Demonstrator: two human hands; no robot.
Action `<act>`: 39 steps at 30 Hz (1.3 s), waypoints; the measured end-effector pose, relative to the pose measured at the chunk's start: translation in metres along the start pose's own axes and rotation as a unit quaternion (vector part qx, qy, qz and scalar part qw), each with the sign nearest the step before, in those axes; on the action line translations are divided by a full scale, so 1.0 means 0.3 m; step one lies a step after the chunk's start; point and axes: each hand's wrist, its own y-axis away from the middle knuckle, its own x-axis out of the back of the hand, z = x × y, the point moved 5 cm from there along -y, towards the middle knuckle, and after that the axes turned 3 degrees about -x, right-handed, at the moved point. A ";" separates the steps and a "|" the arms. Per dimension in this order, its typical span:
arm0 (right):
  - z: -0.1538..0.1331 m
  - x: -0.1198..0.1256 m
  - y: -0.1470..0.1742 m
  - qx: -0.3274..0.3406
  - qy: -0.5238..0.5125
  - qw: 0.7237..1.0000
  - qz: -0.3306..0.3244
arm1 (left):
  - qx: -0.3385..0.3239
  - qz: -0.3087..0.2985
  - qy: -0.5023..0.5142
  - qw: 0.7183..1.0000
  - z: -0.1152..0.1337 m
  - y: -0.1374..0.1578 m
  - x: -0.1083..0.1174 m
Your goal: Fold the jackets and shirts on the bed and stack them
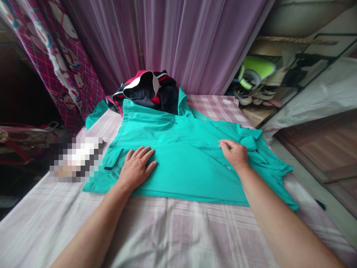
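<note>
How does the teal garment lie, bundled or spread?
Spread: the garment lies mostly flat on the cloth, rumpled at right.

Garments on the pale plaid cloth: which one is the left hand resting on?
The turquoise fabric garment, spread wide beneath the left hand; the navy, red and white garment sits bunched at its far side, untouched.

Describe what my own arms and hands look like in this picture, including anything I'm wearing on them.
Your left hand and right hand are both ungloved, with no ring that I can make out. Your left forearm and right forearm are bare as far as they show, without sleeve, watch or bracelet. I see no distinct markings.
</note>
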 end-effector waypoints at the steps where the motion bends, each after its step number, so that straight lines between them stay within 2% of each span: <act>1: 0.020 0.020 -0.001 -0.003 0.017 1.000 0.020 | 0.000 -0.001 0.001 1.000 0.000 0.000 0.000; 3: 0.041 0.038 -0.002 -0.010 0.032 0.999 0.040 | 0.001 -0.001 0.002 1.000 -0.002 0.000 0.000; 8: 0.042 0.020 -0.005 -0.012 0.042 0.999 0.031 | 0.001 0.003 0.003 1.000 -0.005 -0.002 0.003; 15: 0.008 -0.001 -0.006 -0.004 0.115 0.993 -0.020 | 0.001 0.004 0.007 1.000 0.004 -0.005 0.008; 18: -0.084 -0.009 -0.006 0.009 0.106 0.994 -0.022 | 0.003 0.005 0.011 1.000 0.008 -0.005 0.014; 21: -0.226 -0.040 0.016 0.049 0.076 0.996 -0.024 | 0.006 -0.006 0.012 1.000 0.011 -0.006 0.018; 24: -0.346 -0.095 0.067 0.090 0.056 0.993 -0.056 | 0.009 -0.012 0.013 1.000 0.014 -0.006 0.022; 26: -0.384 -0.135 0.105 0.109 0.045 0.989 -0.088 | 0.009 -0.010 0.015 1.000 0.014 -0.006 0.024; 30: -0.366 -0.181 0.141 0.101 0.029 0.988 -0.116 | 0.007 -0.008 0.018 1.000 0.013 -0.004 0.022; 39: -0.329 -0.194 0.134 0.097 0.020 0.988 -0.117 | -0.001 0.023 0.023 0.999 0.026 0.006 0.045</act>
